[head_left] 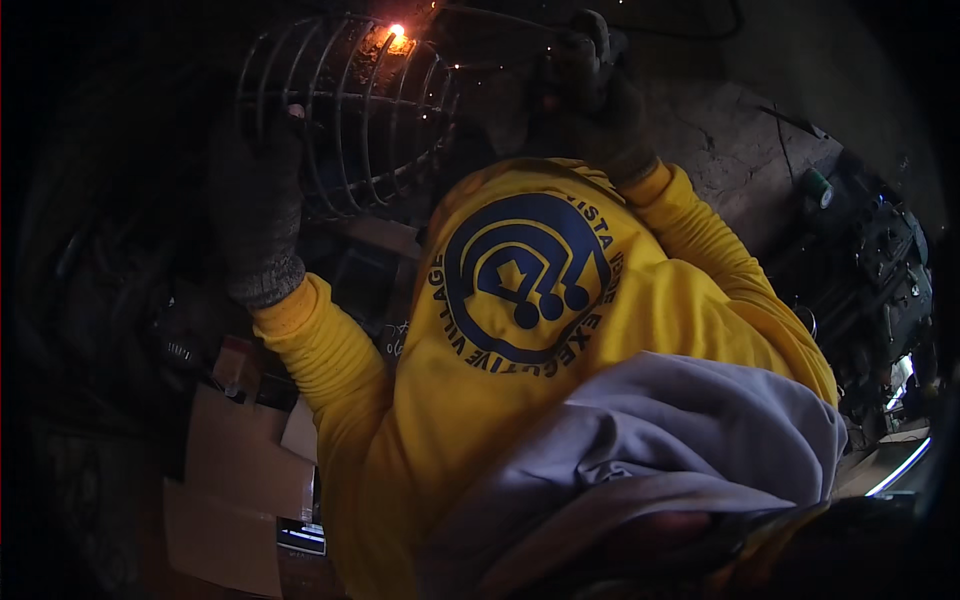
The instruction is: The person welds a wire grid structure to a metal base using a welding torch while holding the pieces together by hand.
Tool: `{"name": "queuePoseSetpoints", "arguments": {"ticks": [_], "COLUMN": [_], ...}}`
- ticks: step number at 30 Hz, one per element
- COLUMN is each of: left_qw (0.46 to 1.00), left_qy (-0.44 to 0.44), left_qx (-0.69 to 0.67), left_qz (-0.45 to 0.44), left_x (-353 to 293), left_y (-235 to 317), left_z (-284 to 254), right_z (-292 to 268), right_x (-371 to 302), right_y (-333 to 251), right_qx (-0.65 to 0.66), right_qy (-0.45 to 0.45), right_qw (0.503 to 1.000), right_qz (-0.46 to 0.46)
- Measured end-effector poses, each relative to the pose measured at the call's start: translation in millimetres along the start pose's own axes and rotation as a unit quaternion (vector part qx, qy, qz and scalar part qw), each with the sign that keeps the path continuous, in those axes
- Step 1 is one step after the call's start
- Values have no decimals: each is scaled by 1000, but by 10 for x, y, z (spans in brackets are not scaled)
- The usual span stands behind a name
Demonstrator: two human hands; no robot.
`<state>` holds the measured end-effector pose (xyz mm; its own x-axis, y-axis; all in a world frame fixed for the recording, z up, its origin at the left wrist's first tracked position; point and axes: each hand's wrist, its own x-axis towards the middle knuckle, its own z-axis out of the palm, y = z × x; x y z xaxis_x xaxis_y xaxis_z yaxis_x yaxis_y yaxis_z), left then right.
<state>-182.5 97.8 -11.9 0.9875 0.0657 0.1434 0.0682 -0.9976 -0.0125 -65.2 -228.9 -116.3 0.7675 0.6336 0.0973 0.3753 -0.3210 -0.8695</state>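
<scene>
A rounded cage of curved metal bars is at the upper left. My left hand, in a dark knit-cuffed glove, is closed on the cage's left side, with a fingertip showing at the bars. My right hand, also gloved, is closed around a dark welding electrode holder to the right of the cage. A thin rod runs leftward from the holder. On the upper part of the cage a spot glows bright orange, and small sparks are scattered around it.
Cardboard pieces lie at the lower left. A small green cylinder and dark clutter are at the right. Across my front hangs a grey cloth. Much of the surroundings is too dark to make out.
</scene>
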Motion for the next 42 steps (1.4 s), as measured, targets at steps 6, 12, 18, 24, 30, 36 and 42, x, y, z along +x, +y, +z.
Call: {"name": "queuePoseSetpoints", "arguments": {"ticks": [6,12,18,24,30,36,42], "left_qw": [899,904,922,947,970,968,964], "left_qy": [-46,-39,-66,-50,-24,-38,-36], "left_qx": [-326,-302,-252,-223,-174,-168,-182], "left_qz": [-290,-300,-285,-225,-168,-184,-192], "left_x": [147,125,178,168,176,164,165], "left_y": [224,317,372,364,365,363,379], "left_z": [-83,-117,-160,-227,-249,-250,-258], "right_z": [-14,-11,-56,-15,44,43,32], "right_x": [-124,-130,-91,-37,-37,-9,31], "right_y": [149,102,28,-60,3,-30,-57], "right_qx": [20,47,51,48,59,52,29], "right_qy": [29,47,38,36,37,30,20], "right_qw": [998,993,994,996,996,996,997], "right_qz": [59,97,89,66,49,60,71]}}
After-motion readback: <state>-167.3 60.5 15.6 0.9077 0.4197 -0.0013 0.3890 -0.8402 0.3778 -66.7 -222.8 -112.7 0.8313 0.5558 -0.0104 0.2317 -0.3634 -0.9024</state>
